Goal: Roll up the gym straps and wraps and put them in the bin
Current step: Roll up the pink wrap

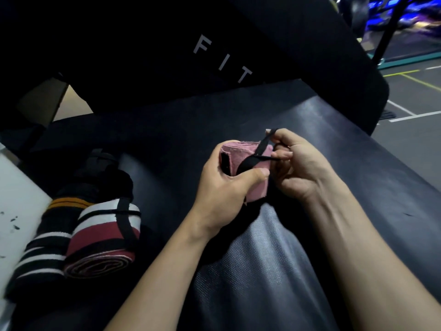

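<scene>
**Pink wrap rolled, elastic loop going around it**

Nearest the camera, 2 bare forearms reach forward over a dark padded bench (322, 130) and meet above its middle. The left hand (222, 187) is clamped around a rolled pink wrap (241, 151), thumb pressed across the front of the roll, fingers curled behind it. The right hand (298, 163) sits just beside it, touching the roll's right end, and its fingertips pinch a black elastic strap (259, 149) that is stretched diagonally across the pink fabric.

The relation that matters: the roll's long axis runs roughly left to right between the 2 hands, so the strap has to travel around it, crossing that axis. The left hand carries the roll; the right hand is the one free to lead the loop (my judgement, the roll is being tied off before it goes to the bin).

Left of the left hand and lower in view lie 2 finished rolls touching one another: a red, white and black wrap (105, 235) bound by its own black elastic, and a black striped roll (40, 254) against a white surface (16, 187). Whether that surface is the bin's edge I cannot tell.

Beyond the hands the bench top lies bare up to a raised black pad (191, 44) lettered "FIT"; the bench edge falls away to the right of the right hand, toward the gym floor (410, 91).
</scene>
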